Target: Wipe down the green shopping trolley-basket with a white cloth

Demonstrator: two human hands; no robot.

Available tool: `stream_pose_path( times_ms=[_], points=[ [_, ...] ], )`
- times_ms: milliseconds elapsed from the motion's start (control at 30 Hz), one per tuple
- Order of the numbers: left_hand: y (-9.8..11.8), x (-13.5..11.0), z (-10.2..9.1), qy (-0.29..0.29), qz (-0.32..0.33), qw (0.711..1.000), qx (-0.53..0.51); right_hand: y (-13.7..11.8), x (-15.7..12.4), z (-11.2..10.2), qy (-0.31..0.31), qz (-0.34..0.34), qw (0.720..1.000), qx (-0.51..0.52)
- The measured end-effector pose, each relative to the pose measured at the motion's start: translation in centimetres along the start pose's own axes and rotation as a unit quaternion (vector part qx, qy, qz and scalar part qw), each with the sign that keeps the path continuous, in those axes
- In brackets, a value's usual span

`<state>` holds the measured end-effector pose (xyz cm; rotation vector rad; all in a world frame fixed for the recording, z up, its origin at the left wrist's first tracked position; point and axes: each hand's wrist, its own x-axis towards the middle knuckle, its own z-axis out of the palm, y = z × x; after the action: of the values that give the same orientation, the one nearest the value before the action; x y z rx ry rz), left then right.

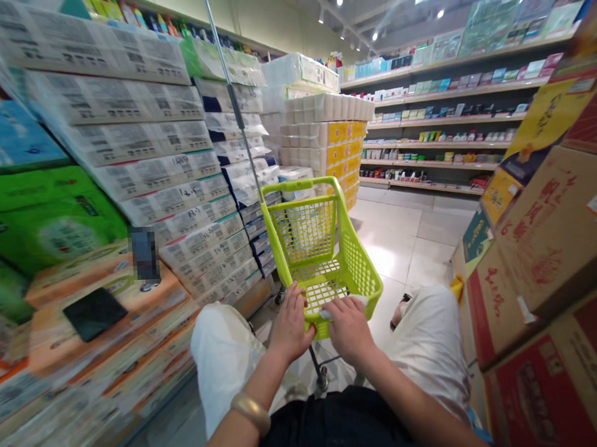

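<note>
A lime-green plastic shopping cart (324, 249) stands in the aisle right in front of me, its basket showing nothing inside. My left hand (290, 325) is closed over the near rim of the cart at its left side; a gold bangle circles that wrist. My right hand (350, 327) grips the same near rim at the right and seems to press a small white scrap against it. My knees in light trousers show on either side of the hands.
Stacked tissue packs (150, 171) wall the left side, with a dark phone (94, 313) lying on a lower stack. Cardboard boxes (550, 257) crowd the right. A metal pole (232, 100) rises behind the cart. Shelves (439, 143) stand beyond the tiled floor (409, 238).
</note>
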<state>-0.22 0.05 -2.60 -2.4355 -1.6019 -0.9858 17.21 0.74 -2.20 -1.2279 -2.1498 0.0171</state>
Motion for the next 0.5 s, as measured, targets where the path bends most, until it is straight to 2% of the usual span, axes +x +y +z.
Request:
stream_pose_path(
  times_ms=[67, 133, 200, 367, 433, 500],
  points=[
    [0.1, -0.1, 0.2, -0.001, 0.003, 1.000, -0.007, -1.5, 0.1, 0.5, -0.020, -0.025, 0.999, 0.003],
    [0.0, -0.1, 0.1, -0.003, 0.007, 1.000, -0.012, -1.6, 0.2, 0.4, -0.035, -0.037, 0.999, 0.006],
    [-0.2, -0.1, 0.0, -0.006, 0.009, 1.000, -0.012, -0.3, 0.1, -0.2, -0.038, -0.032, 0.999, 0.011],
    [-0.7, 0.0, -0.5, -0.015, 0.001, 1.000, -0.010, 4.6, -0.3, -2.3, 0.001, 0.025, 1.000, 0.013],
    [-0.7, 0.0, -0.4, -0.013, -0.002, 1.000, -0.009, 4.9, -0.4, -2.3, 0.009, 0.040, 0.999, 0.006],
    [-0.5, -0.1, -0.2, -0.006, -0.002, 1.000, -0.005, 4.0, -0.4, -1.8, 0.014, 0.049, 0.999, -0.003]
  ],
)
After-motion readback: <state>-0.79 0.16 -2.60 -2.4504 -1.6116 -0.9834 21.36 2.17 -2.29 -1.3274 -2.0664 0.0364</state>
